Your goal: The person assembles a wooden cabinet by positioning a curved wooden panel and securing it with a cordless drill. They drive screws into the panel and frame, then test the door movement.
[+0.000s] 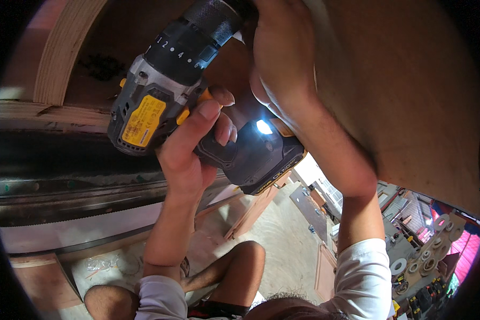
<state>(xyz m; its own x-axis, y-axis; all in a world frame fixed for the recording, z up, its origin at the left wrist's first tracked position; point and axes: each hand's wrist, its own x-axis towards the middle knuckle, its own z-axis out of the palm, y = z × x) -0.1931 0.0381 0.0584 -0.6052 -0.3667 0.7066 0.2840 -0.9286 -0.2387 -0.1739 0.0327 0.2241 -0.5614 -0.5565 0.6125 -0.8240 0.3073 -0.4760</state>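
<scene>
Head view: left hand (189, 146) grips a grey-and-yellow cordless drill (181, 90) by its handle. Right hand (280, 53) presses flat against a wooden panel (410, 90) beside the chuck.

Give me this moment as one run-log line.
left hand: grips cordless drill handle | right hand: up at chuck against wood panel | drill work light on

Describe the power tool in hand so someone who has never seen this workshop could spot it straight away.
Start at the big brown wooden panel filling the upper right. Pressed up against its left edge is the cordless drill, gripped by the left hand with the right hand by its chuck. Its grey-and-black body, yellow label and lit white lamp set it apart.
</scene>
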